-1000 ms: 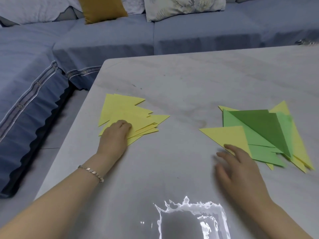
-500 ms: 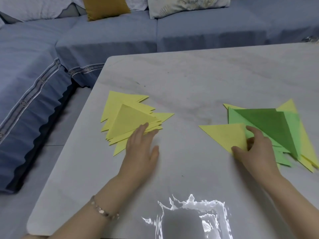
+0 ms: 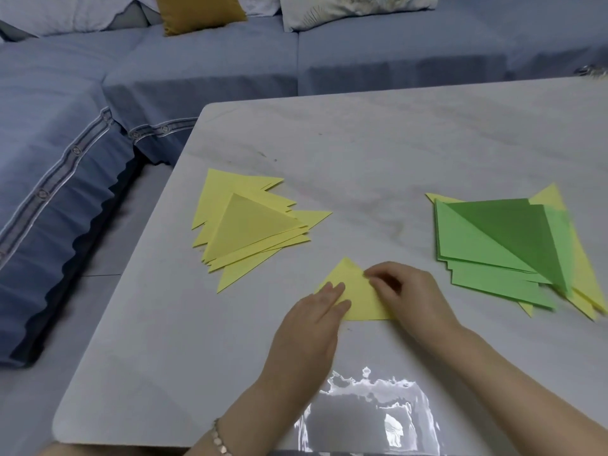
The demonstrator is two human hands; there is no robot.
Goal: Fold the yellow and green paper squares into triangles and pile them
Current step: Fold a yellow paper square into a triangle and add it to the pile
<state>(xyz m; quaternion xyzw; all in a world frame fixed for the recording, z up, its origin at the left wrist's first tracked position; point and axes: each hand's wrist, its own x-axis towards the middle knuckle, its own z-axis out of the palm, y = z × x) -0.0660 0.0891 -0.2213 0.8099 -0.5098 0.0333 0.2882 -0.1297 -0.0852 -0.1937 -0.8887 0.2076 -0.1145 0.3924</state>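
A triangular yellow paper (image 3: 357, 296) lies flat on the table (image 3: 362, 153) between both hands. The left hand (image 3: 312, 320) presses straight fingers on its left corner. The right hand (image 3: 408, 297) grips its right edge with bent fingers. A yellow triangle pile (image 3: 250, 225) lies beyond the left hand, and a green-and-yellow stack (image 3: 493, 248) lies right of the right hand.
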